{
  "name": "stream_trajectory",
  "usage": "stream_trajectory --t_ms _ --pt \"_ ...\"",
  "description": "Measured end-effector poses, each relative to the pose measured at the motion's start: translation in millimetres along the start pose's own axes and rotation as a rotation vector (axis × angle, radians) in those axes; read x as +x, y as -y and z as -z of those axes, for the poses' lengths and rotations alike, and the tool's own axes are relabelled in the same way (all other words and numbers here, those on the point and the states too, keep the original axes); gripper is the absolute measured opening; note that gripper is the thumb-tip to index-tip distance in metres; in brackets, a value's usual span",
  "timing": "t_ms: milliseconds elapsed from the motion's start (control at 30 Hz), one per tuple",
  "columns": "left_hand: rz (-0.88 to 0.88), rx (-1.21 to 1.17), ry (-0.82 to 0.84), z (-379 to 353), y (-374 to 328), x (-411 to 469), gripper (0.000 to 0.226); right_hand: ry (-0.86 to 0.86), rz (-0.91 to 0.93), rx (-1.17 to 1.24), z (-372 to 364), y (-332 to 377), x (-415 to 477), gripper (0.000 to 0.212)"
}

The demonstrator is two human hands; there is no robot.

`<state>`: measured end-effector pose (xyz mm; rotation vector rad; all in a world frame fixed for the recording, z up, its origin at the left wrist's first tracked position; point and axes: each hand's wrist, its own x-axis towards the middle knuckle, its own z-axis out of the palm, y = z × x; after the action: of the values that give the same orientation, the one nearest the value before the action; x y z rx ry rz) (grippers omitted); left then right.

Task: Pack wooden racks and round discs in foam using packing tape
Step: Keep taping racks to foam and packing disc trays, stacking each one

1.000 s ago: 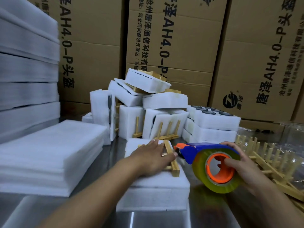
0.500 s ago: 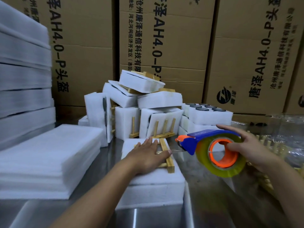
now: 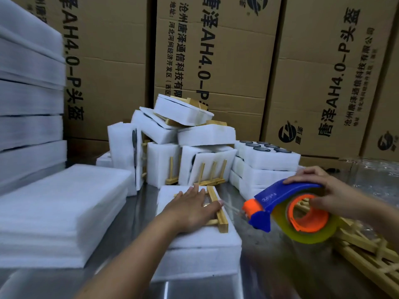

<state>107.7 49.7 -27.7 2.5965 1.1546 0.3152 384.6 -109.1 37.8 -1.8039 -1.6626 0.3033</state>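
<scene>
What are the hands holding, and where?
Right hand grips the tape dispenser at its roll end, fingers over the blue cover. Left hand holds nothing, pressing flat on the wooden rack.

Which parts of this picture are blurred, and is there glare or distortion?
Head view: the foam stacks and the right hand with the tape dispenser are motion-blurred; the steel table shows a glare streak; the cartons lean from wide-angle distortion.
</scene>
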Motion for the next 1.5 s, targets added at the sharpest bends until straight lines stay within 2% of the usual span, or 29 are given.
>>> stream_trajectory --t_ms 100,200,367,667,1233,1500 --pt "0.002 -0.008 -0.005 -1 2 2 0.081 0.07 0.096 -0.224 -9 14 9 0.076" --pt "0.001 -0.006 -0.009 -2 2 2 0.081 0.111 0.127 -0.314 -20 25 19 0.077" --pt "0.0 0.001 -0.028 -3 1 2 0.081 0.125 0.139 -0.267 -34 25 25 0.073" --pt "-0.003 0.019 -0.026 -1 -3 -2 0.08 0.142 -0.001 -0.063 -44 9 30 0.068" --pt "-0.018 0.003 -0.051 -2 0 -4 0.085 0.168 -0.103 -0.113 -41 8 43 0.064" --pt "-0.025 -0.013 -0.035 -1 0 -5 0.084 0.123 -0.128 -0.006 -34 -1 25 0.063"
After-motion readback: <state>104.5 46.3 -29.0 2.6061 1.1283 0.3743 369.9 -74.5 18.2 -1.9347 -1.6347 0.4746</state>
